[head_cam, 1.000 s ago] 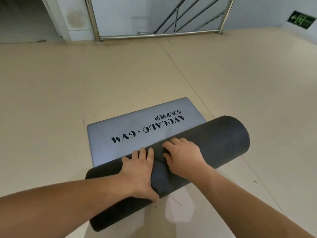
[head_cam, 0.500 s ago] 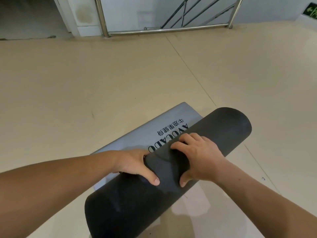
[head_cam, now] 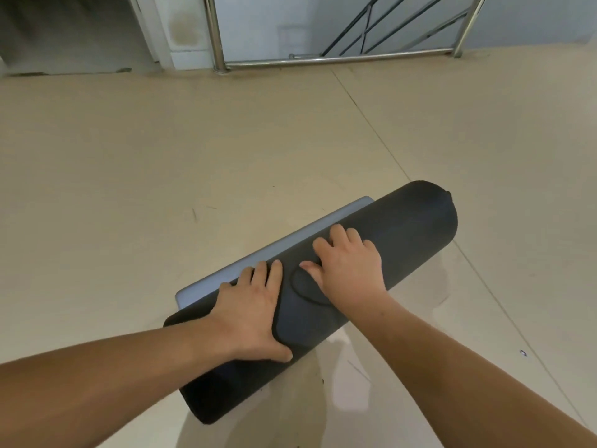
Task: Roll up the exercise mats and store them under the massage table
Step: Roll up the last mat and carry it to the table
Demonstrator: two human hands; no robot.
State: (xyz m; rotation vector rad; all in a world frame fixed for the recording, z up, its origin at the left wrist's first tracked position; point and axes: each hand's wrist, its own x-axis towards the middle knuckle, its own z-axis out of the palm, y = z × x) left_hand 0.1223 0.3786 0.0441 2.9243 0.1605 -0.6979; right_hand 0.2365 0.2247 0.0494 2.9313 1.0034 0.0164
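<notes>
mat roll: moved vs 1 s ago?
Yes. The mat roll has rolled forward, away from the person toward the railing: the flat grey end that showed its full logo is now a thin strip.

Dark mat (head_cam: 403,227) lies nearly fully rolled, a grey strip still flat.

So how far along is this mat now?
Mostly rolled: the mat is a thick dark roll, and only a narrow grey strip lies flat on the floor. The left hand and right hand press on top. Remaining: finish the roll, then store it; no massage table in view.
</notes>
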